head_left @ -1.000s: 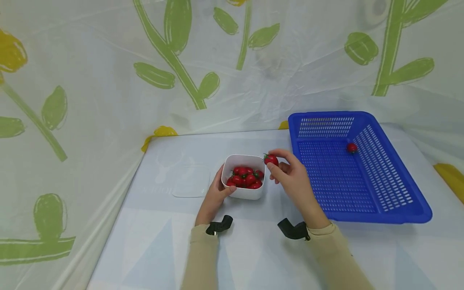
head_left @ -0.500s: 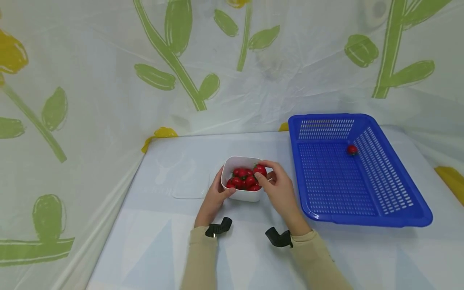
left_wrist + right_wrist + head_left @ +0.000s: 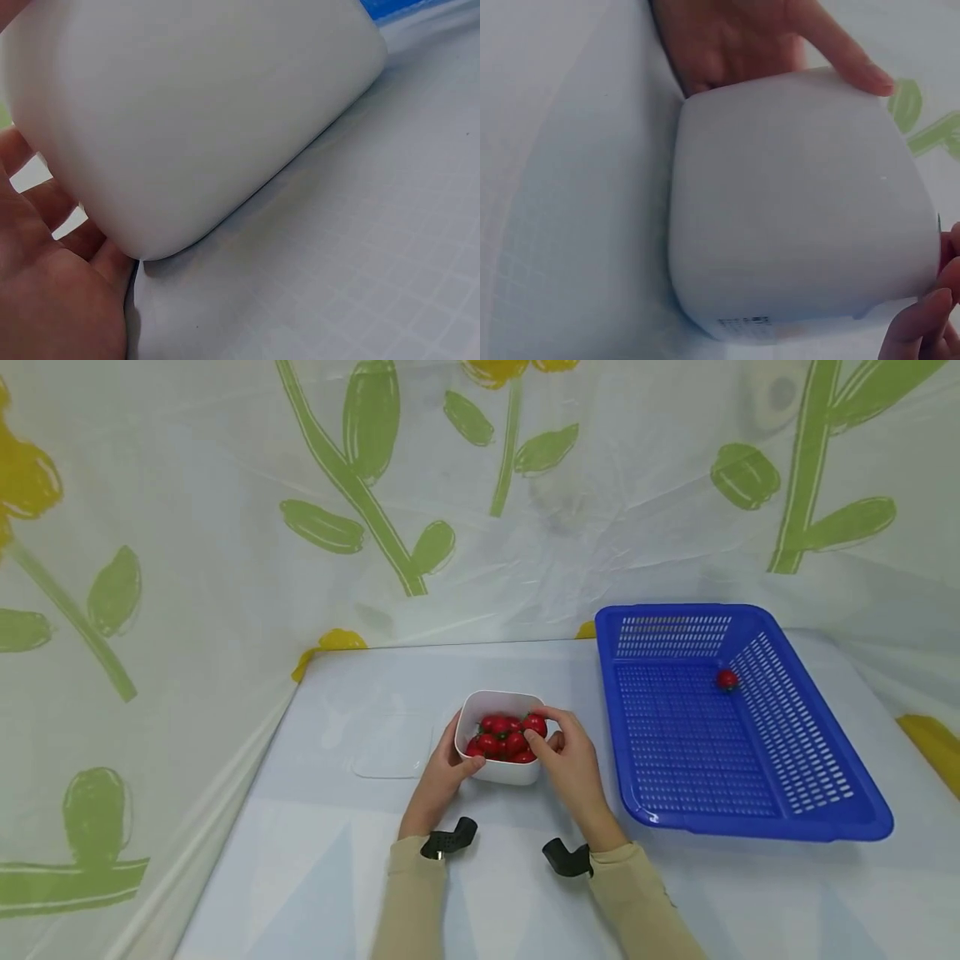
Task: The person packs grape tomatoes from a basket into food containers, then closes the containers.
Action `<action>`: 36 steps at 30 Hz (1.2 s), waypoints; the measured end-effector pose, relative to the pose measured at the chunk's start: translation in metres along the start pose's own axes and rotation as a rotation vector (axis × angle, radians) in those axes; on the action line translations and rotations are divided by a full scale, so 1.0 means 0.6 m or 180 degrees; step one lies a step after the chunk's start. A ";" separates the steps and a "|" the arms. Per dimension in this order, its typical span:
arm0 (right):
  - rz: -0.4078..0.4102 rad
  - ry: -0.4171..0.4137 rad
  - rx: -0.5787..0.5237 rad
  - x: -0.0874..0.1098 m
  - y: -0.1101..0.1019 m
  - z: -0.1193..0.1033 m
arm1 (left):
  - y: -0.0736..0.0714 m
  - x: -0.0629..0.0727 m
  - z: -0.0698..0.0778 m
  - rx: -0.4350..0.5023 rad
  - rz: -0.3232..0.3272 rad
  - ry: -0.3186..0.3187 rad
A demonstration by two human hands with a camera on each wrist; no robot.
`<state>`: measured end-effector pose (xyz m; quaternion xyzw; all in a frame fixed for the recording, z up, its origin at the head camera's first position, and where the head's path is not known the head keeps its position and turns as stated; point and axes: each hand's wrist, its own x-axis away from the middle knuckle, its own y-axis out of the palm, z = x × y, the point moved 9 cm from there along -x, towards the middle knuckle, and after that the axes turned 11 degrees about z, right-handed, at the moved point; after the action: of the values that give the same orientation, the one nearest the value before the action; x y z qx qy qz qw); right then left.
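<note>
A white square plastic container (image 3: pixel 504 772) full of red cherry tomatoes (image 3: pixel 491 745) stands on the table. My left hand (image 3: pixel 438 783) grips its left side, with the thumb over the front rim and the fingers along the wall. Inside the right rim, my right hand (image 3: pixel 572 766) pinches one cherry tomato (image 3: pixel 535 724) with thumb and index finger. In the right wrist view the container wall (image 3: pixel 795 202) hides most of that tomato, and fingertips (image 3: pixel 919 322) show at its edge. The left wrist view has the container's side (image 3: pixel 195 112) beside my palm.
A blue perforated basket (image 3: pixel 697 752) stands on the right, with a single cherry tomato (image 3: pixel 727 679) near its far right wall. Left of the container lies a clear flat lid (image 3: pixel 392 750). A leaf-patterned curtain (image 3: pixel 225 527) hangs behind the white table.
My right hand has moved left with the cherry tomato, from beside the basket down into the container's right side. My left hand keeps its grip on the container.
</note>
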<state>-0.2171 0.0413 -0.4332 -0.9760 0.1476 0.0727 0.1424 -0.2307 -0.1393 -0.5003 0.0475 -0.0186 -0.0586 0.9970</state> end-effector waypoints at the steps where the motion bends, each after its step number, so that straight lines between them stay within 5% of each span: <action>1: -0.0003 -0.0017 0.0022 0.000 0.002 0.004 | -0.002 -0.001 -0.003 -0.0001 0.0006 0.0001; 12: 0.0155 -0.0561 0.0390 0.009 0.016 0.008 | -0.017 -0.006 -0.032 -0.0122 0.0102 0.0015; 36: 0.0327 -0.0820 0.0153 0.016 -0.001 -0.026 | 0.003 0.002 0.009 -0.0037 -0.0005 -0.0017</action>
<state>-0.2064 0.0345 -0.4203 -0.9461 0.1795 0.2010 0.1796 -0.2297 -0.1381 -0.4945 0.0417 -0.0208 -0.0596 0.9971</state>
